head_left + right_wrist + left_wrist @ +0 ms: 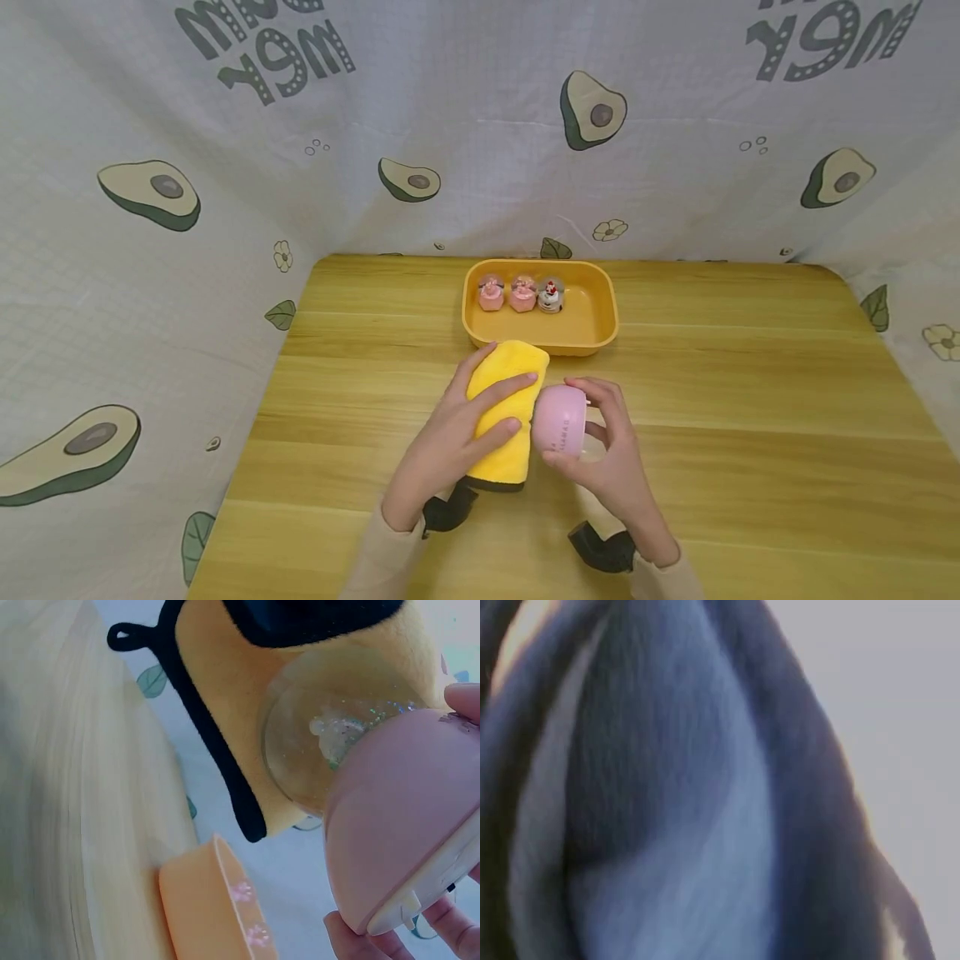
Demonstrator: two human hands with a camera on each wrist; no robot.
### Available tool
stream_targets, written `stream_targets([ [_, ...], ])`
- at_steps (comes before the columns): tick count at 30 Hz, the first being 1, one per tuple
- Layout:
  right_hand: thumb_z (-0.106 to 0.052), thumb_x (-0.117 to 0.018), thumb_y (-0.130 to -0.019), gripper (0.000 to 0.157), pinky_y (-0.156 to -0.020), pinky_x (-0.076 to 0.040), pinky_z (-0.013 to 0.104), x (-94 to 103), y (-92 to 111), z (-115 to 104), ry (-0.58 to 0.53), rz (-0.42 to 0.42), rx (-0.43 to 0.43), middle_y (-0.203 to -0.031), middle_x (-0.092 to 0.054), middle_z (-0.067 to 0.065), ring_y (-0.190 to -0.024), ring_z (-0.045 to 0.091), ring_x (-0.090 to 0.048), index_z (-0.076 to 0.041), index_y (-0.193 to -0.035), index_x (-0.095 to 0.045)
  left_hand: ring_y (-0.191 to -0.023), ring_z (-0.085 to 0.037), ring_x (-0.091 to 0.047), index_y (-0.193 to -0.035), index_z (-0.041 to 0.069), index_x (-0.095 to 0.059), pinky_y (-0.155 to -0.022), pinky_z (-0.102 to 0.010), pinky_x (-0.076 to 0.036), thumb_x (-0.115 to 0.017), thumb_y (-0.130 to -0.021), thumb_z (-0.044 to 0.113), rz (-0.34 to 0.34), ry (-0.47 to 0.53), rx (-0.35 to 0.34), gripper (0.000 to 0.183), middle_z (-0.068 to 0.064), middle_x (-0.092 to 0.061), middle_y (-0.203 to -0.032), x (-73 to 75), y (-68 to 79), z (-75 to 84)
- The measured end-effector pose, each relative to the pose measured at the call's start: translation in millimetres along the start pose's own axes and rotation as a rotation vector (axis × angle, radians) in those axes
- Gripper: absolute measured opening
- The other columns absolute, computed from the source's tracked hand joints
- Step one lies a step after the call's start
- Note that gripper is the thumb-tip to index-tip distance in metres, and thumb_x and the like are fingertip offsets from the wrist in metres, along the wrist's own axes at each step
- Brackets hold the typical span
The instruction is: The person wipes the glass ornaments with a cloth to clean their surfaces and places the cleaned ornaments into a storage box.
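Observation:
My right hand (618,475) grips a snow globe (558,421) by its pink base, thumb on the near side and fingers on the far side. The right wrist view shows its clear dome (289,754), with glitter and a small pale figure inside, against the cloth. My left hand (446,442) holds a folded yellow cloth (517,362) with dark trim, its fingers spread over the front. In the left wrist view a blurred, dark fold of fabric (667,750) fills most of the picture.
Behind the hands, a yellow-orange tray (592,317) stands on the wooden table (750,400). Two pink snow globes (522,296) and a white one (551,298) sit in its left part. An avocado-print curtain (480,100) hangs around the table's back and sides.

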State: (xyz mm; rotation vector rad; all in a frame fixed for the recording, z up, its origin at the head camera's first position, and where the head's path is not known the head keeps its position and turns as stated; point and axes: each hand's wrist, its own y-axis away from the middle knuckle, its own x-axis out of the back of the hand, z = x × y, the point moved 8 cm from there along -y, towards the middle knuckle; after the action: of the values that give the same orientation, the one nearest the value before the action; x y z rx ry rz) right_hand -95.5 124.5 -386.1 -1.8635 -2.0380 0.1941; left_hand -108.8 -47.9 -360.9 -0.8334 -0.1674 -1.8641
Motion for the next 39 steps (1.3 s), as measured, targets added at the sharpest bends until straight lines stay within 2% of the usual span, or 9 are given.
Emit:
stream_targets([
  [6, 0.005, -0.085, -0.058, 0.085, -0.079, -0.049, 0.024, -4.7, -1, -5, 0.122, -0.014, 0.048, -0.128, -0.043, 0.009, -0.111, 0.018, -0.044, -0.002, -0.134, -0.048, -0.132, -0.027, -0.032, -0.136, 0.035, -0.051, -0.093, -0.053, -0.041, -0.057, -0.094, 0.038, 0.076, -0.001, 0.047, 0.043, -0.002, -0.019, -0.153, 2.5, 0.2, -0.4],
  [11, 0.001, -0.088, -0.059, 0.096, -0.086, -0.049, 0.025, -8.3, -2, -7, 0.153, -0.138, 0.026, -0.134, -0.042, 0.007, -0.113, 0.016, -0.042, -0.008, -0.142, -0.041, -0.130, -0.026, -0.037, -0.137, 0.036, -0.050, -0.090, -0.051, -0.043, -0.059, -0.094, 0.035, 0.110, 0.070, 0.097, 0.044, 0.001, -0.021, -0.153, 7.1, 2.2, -8.4],
  [14, -0.001, -0.089, -0.060, 0.096, -0.086, -0.049, 0.026, -10.4, -3, -10, 0.143, -0.184, 0.027, -0.136, -0.045, 0.006, -0.113, 0.015, -0.043, -0.009, -0.143, -0.040, -0.120, -0.024, -0.045, -0.140, 0.037, -0.045, -0.085, -0.046, -0.046, -0.060, -0.093, 0.032, 0.106, 0.073, 0.099, 0.049, 0.000, -0.027, -0.149, 9.4, 2.3, -10.6],
  [19, 0.001, -0.090, -0.055, 0.093, -0.081, -0.050, 0.023, -10.8, -3, -16, 0.156, -0.130, 0.102, -0.128, -0.052, 0.010, -0.108, 0.014, -0.046, -0.006, -0.137, -0.046, -0.115, -0.026, -0.047, -0.145, 0.022, -0.029, -0.087, -0.043, -0.046, -0.066, -0.089, 0.030, 0.091, -0.071, 0.070, 0.068, -0.003, -0.037, -0.146, 8.6, 2.0, -4.8],
  [23, 0.001, -0.091, -0.052, 0.094, -0.080, -0.051, 0.022, -10.9, -3, -16, 0.164, -0.090, 0.114, -0.127, -0.052, 0.011, -0.108, 0.013, -0.047, -0.004, -0.136, -0.048, -0.122, -0.034, -0.040, -0.136, 0.009, -0.036, -0.099, -0.047, -0.038, -0.065, -0.089, 0.036, 0.069, -0.251, 0.002, 0.061, -0.002, -0.031, -0.151, 4.7, 2.2, 6.0],
  [25, 0.000, -0.091, -0.053, 0.094, -0.080, -0.051, 0.023, -9.8, -2, -13, 0.166, -0.082, 0.090, -0.129, -0.051, 0.009, -0.109, 0.012, -0.047, -0.005, -0.136, -0.048, -0.125, -0.036, -0.038, -0.134, 0.009, -0.043, -0.100, -0.049, -0.037, -0.063, -0.091, 0.040, 0.042, -0.267, -0.014, 0.056, -0.001, -0.024, -0.154, 3.5, 1.8, 8.6],
  [29, 0.001, -0.090, -0.056, 0.093, -0.079, -0.051, 0.023, -5.6, -1, -8, 0.157, -0.076, 0.039, -0.130, -0.051, 0.005, -0.109, 0.012, -0.047, -0.007, -0.138, -0.047, -0.135, -0.034, -0.028, -0.137, 0.022, -0.052, -0.099, -0.056, -0.034, -0.062, -0.091, 0.041, -0.006, -0.129, 0.027, 0.051, 0.000, -0.011, -0.158, 8.1, 2.5, 3.5],
  [33, 0.001, -0.089, -0.055, 0.092, -0.078, -0.051, 0.022, -2.9, -1, -9, 0.151, -0.062, 0.038, -0.129, -0.052, 0.005, -0.106, 0.014, -0.047, -0.008, -0.137, -0.048, -0.140, -0.029, -0.020, -0.140, 0.036, -0.048, -0.100, -0.060, -0.031, -0.062, -0.091, 0.039, -0.041, -0.020, 0.051, 0.051, -0.004, -0.009, -0.158, 11.5, 1.9, -5.6],
  [39, -0.002, -0.089, -0.055, 0.091, -0.076, -0.051, 0.023, -2.2, -2, -13, 0.182, -0.053, 0.031, -0.126, -0.054, 0.005, -0.104, 0.014, -0.047, -0.011, -0.136, -0.051, -0.138, -0.030, -0.024, -0.144, 0.041, -0.039, -0.097, -0.057, -0.036, -0.064, -0.091, 0.036, -0.111, 0.063, 0.036, 0.059, -0.005, -0.002, -0.158, 3.1, 0.6, -12.1],
])
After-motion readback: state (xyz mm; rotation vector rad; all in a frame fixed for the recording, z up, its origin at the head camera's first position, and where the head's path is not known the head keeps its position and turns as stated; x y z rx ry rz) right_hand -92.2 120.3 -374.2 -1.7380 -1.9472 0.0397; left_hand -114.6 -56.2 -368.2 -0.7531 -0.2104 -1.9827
